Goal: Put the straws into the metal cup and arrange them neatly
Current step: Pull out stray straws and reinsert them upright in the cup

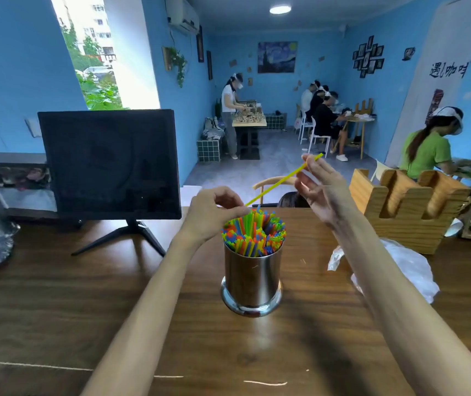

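Both hands hold one yellow straw [281, 180] slanted above the metal cup [252, 277]: left hand [214, 208] pinching its low end, right hand [321, 185] its top, coloured straws [254, 234] bristling inside

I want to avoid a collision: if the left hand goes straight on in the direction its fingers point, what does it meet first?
Probably the lower end of the yellow straw, just off the curled fingers of the left hand, with the bundled straws in the metal cup right below. Depth is unclear.

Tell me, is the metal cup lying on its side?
No, the metal cup stands upright on the wooden table, packed with colourful straws.
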{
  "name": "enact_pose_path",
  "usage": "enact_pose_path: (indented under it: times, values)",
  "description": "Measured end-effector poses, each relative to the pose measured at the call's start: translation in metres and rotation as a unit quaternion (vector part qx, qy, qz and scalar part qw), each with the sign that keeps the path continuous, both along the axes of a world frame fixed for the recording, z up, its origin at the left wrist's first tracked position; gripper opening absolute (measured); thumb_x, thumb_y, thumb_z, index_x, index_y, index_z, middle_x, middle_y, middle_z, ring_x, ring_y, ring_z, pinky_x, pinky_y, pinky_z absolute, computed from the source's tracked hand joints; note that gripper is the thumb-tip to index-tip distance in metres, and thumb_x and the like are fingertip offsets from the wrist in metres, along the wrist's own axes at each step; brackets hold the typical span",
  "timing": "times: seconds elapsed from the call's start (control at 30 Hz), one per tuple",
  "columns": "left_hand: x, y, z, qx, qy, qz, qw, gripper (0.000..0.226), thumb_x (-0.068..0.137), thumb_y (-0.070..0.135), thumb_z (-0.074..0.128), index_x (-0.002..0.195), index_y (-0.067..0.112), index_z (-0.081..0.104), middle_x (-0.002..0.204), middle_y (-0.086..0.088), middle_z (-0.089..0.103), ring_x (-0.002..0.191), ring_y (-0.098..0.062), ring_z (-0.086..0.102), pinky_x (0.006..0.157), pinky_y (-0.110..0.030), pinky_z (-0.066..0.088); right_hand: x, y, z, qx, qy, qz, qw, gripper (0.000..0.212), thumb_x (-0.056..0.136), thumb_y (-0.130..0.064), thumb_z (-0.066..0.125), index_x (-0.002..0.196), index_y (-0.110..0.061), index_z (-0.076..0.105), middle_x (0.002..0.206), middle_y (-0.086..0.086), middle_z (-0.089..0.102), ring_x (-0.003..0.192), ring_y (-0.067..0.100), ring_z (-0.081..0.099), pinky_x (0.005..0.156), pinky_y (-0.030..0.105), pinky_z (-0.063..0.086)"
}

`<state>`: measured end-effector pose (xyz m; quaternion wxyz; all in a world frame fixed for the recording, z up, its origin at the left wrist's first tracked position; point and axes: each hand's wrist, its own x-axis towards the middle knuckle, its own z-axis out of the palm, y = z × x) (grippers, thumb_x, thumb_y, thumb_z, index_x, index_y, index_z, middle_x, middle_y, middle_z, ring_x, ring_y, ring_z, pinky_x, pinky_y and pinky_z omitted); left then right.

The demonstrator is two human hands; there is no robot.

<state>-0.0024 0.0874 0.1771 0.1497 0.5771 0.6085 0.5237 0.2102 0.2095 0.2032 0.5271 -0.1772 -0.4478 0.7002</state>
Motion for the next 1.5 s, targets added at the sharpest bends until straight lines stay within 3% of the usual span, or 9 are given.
enact_pose_path:
  times: [0.13,0.3,0.37,0.53,0.83,1.07,1.17,1.23,1.5]
  values:
    - [0.006,0.010,-0.020,-0.059,0.055,-0.005,0.997,0.015,0.077,0.018,0.088,0.081,0.014,0.075,0.076,0.008,0.071,0.068,0.006,0.063,0.064,-0.008,0.048,-0.008,-0.004,0.012,0.130,-0.087,-0.089,0.984,0.016,0.103,-0.016,0.057,0.111,-0.017,0.071,0.096,0.001,0.070,0.093,0.019,0.071,0.084,0.037,0.061]
    - [0.001,0.013,-0.026,-0.038,0.056,0.020,0.998,0.010,0.084,0.019,0.082,0.089,0.017,0.074,0.086,0.006,0.074,0.077,0.004,0.065,0.068,-0.009,0.051,-0.028,-0.021,-0.006,0.285,-0.241,-0.116,0.921,0.036,0.102,-0.009,0.059,0.135,-0.022,0.053,0.095,0.009,0.072,0.085,0.023,0.074,0.074,0.037,0.063]
    - [0.005,0.011,-0.025,-0.017,0.046,0.025,0.998,0.007,0.087,0.014,0.078,0.090,0.016,0.071,0.089,0.004,0.072,0.077,0.008,0.062,0.069,-0.009,0.051,-0.038,-0.028,-0.023,0.330,-0.291,-0.116,0.890,0.038,0.099,-0.009,0.064,0.130,-0.025,0.049,0.092,0.010,0.072,0.077,0.021,0.074,0.070,0.040,0.063]
    - [0.015,0.010,-0.029,0.014,-0.007,0.012,1.000,0.024,0.091,0.004,0.068,0.099,0.026,0.061,0.103,0.009,0.069,0.086,0.003,0.066,0.074,-0.012,0.052,-0.049,-0.033,-0.062,0.410,-0.402,-0.149,0.805,0.010,0.093,-0.027,0.072,0.098,-0.018,0.073,0.092,-0.004,0.074,0.087,0.011,0.069,0.084,0.043,0.057]
    - [0.010,0.006,-0.034,-0.002,0.060,-0.035,0.998,0.034,0.085,0.014,0.079,0.112,0.033,0.070,0.106,0.014,0.073,0.100,0.004,0.067,0.085,-0.013,0.052,-0.037,-0.034,-0.065,0.363,-0.423,-0.096,0.825,0.025,0.101,-0.030,0.060,0.111,-0.015,0.078,0.112,-0.002,0.069,0.103,0.008,0.063,0.089,0.023,0.048]
    - [0.003,0.004,-0.028,-0.049,0.120,-0.048,0.990,0.017,0.094,0.033,0.070,0.110,0.034,0.075,0.101,0.017,0.071,0.097,0.006,0.064,0.087,-0.018,0.052,-0.032,-0.030,-0.069,0.309,-0.392,-0.100,0.861,0.023,0.103,-0.027,0.058,0.109,-0.015,0.076,0.102,-0.007,0.073,0.098,0.005,0.068,0.086,0.022,0.053]
    - [0.006,0.000,-0.025,-0.057,0.038,-0.109,0.992,0.024,0.086,0.047,0.073,0.108,0.036,0.075,0.110,0.011,0.072,0.106,-0.006,0.066,0.092,-0.029,0.056,-0.030,-0.028,-0.069,0.302,-0.394,-0.078,0.864,0.023,0.104,-0.029,0.056,0.109,-0.016,0.075,0.103,-0.005,0.074,0.100,0.007,0.069,0.088,0.026,0.055]
    - [0.008,-0.005,-0.027,-0.064,0.051,-0.116,0.990,0.034,0.069,0.060,0.080,0.096,0.041,0.074,0.112,0.011,0.067,0.109,-0.008,0.063,0.093,-0.031,0.055,-0.030,-0.027,-0.070,0.296,-0.390,-0.067,0.869,0.023,0.104,-0.028,0.056,0.109,-0.018,0.076,0.104,-0.006,0.074,0.101,0.009,0.069,0.092,0.032,0.056]
    - [0.010,-0.006,-0.022,-0.069,0.110,-0.083,0.988,0.018,0.074,0.047,0.083,0.089,0.038,0.081,0.094,0.015,0.076,0.093,-0.002,0.069,0.088,-0.036,0.059,-0.034,-0.034,-0.075,0.277,-0.379,-0.074,0.880,0.024,0.104,-0.028,0.056,0.111,-0.016,0.075,0.106,-0.004,0.074,0.104,0.011,0.068,0.097,0.038,0.056]
